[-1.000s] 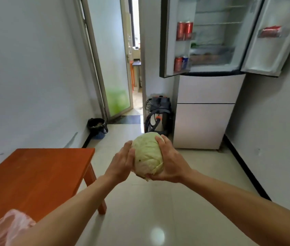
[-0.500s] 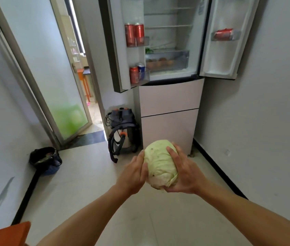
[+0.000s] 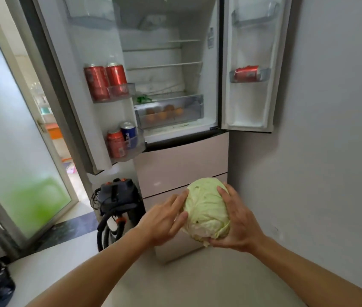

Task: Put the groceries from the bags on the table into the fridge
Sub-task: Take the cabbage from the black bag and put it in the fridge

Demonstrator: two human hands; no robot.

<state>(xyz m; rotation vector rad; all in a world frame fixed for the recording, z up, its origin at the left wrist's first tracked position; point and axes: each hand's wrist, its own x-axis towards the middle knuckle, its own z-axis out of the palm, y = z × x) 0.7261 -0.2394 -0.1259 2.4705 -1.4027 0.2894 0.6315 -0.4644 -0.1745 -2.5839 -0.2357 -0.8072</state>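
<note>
Low before the open fridge [image 3: 182, 156], at five o'clock from its crisper drawer [image 3: 169, 111], the cabbage [image 3: 206, 209] rests in my right hand [image 3: 240, 224], whose fingers curl beneath it. My left hand [image 3: 164, 220] touches its nine o'clock side with straight fingers. With so little hold on that side, I judge it could roll out when I lift it. It is round, pale green and tight-leaved.

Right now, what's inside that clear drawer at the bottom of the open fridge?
The clear drawer holds several round orange-brown items, too blurred to identify. Whatever lies behind them is hidden.
</note>
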